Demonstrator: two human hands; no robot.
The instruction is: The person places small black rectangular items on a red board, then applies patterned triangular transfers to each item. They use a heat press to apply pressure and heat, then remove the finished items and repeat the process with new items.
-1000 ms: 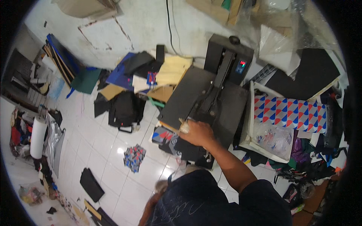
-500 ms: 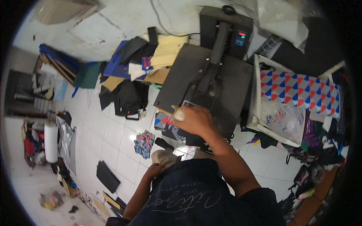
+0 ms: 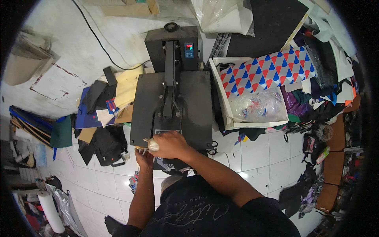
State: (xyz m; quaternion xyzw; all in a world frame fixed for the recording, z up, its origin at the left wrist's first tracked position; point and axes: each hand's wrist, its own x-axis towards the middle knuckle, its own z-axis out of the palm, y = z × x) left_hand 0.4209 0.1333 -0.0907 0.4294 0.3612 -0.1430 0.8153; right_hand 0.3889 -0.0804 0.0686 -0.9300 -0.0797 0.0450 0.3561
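Observation:
A black heat press (image 3: 193,102) stands before me, its flat top plate lowered and a small lit display on the box behind. My right hand (image 3: 173,144) is closed round the press handle (image 3: 153,146) at the front edge; the handle's end is wrapped in clear or tan tape. Just below that end, at the front left corner of the plate, is my left hand (image 3: 144,158). Its fingertips are bent together at the edge, and what they pinch is too small to make out. Grey printed pieces (image 3: 162,164) show under the front of the press, partly hidden by my right arm.
Right of the press, a white tray (image 3: 221,112) holds a patterned roll (image 3: 268,71) and clear plastic bags (image 3: 258,106). To the left lie yellow sheets (image 3: 128,85) and a black bag (image 3: 108,148). A cable (image 3: 100,43) runs along the wall. White tiles (image 3: 260,152) cover the floor.
My left hand has risen from my lap to the press's front left corner. My right hand stays on the handle. The view has turned, so the press appears farther left and more upright.

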